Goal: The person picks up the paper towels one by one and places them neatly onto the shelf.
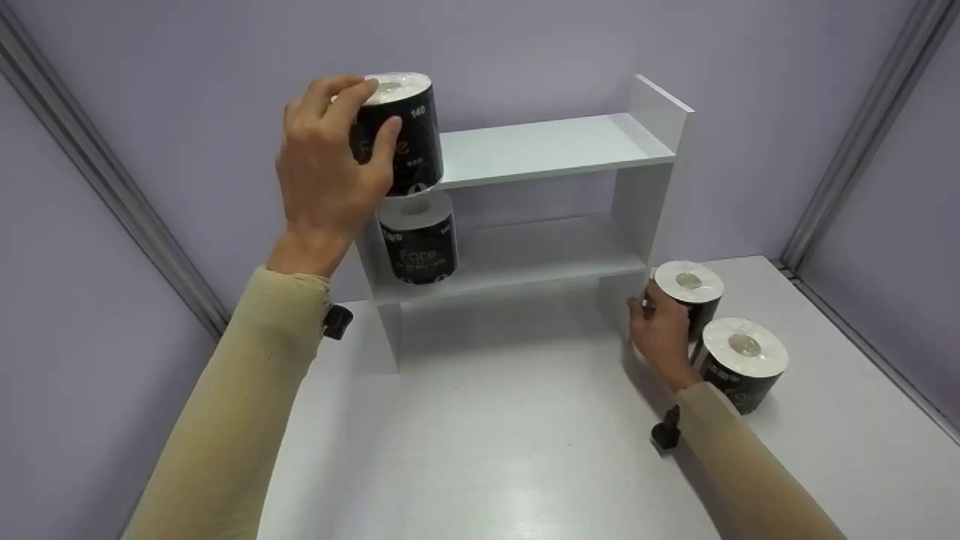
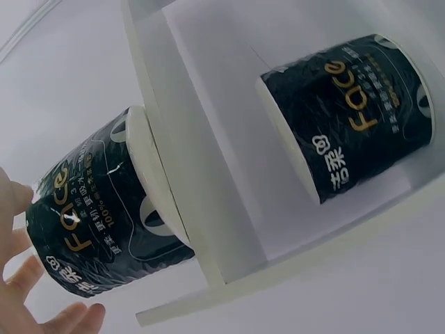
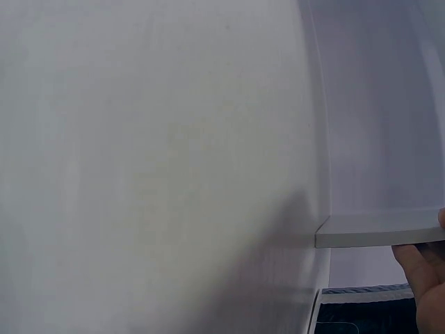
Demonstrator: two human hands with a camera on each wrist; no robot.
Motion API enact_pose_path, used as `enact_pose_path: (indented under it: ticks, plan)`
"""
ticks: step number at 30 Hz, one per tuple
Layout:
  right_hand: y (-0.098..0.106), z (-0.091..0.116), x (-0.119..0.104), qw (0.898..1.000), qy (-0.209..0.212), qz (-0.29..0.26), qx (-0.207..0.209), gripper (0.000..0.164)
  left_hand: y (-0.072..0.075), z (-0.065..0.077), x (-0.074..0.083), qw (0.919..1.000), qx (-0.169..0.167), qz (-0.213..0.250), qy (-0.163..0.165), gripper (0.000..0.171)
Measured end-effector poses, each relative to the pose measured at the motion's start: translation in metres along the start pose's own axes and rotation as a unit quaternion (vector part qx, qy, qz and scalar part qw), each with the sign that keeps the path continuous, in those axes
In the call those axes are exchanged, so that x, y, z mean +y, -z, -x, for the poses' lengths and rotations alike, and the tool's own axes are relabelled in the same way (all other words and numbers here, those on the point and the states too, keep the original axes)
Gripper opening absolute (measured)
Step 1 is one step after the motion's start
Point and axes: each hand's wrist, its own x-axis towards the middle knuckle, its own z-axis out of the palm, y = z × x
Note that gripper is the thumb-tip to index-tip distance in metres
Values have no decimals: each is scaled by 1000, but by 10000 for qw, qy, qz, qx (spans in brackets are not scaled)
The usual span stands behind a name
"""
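Pale lilac walls (image 1: 525, 52) with metal corner strips (image 1: 120, 191) enclose a white table (image 1: 487, 427) bearing a two-tier shelf unit.

Left hand (image 1: 326, 154): grips the upper roll (image 1: 420, 146), thumb on the near side of its black wrapper, fingers over the top rim. Upper roll stands at the left end of the upper shelf (image 1: 547, 150); its base appears to meet the board, though full seating cannot be confirmed.

Right hand (image 1: 664, 334): pinches the near edge of the right side panel (image 3: 382, 239), fingers on both faces, just beside the far table roll (image 1: 701, 315).

Outward from the grips: a second roll, the lower roll (image 1: 420, 251), stands upright at the left of the lower shelf (image 1: 555, 247), directly below the held one. At right on the table stand the far table roll and, nearer, the near table roll (image 1: 739, 375), both upright.

Handling assessment: rolls are judged light and soft, liable to dent if squeezed hard; the glossy wrapper may slip. Recommended hold: broad, gentle contact around the wrapped side, or across the rim as observed. Panel is judged stiff.
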Motion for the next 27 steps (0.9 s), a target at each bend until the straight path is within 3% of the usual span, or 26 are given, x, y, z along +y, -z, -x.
enact_pose_path:
  ticks: [4,8,27]
  plan:
    - [0,0,1,9999,128,49,95,6,0,4,-2,9989,206,-87,-418,40]
    - [0,1,1,10000,72,10,28,12,0,9,-4,9975,236,-216,-633,39]
    - [-1,2,-5,9997,-217,37,-70,7,-11,13,-7,9964,314,-144,-769,36]
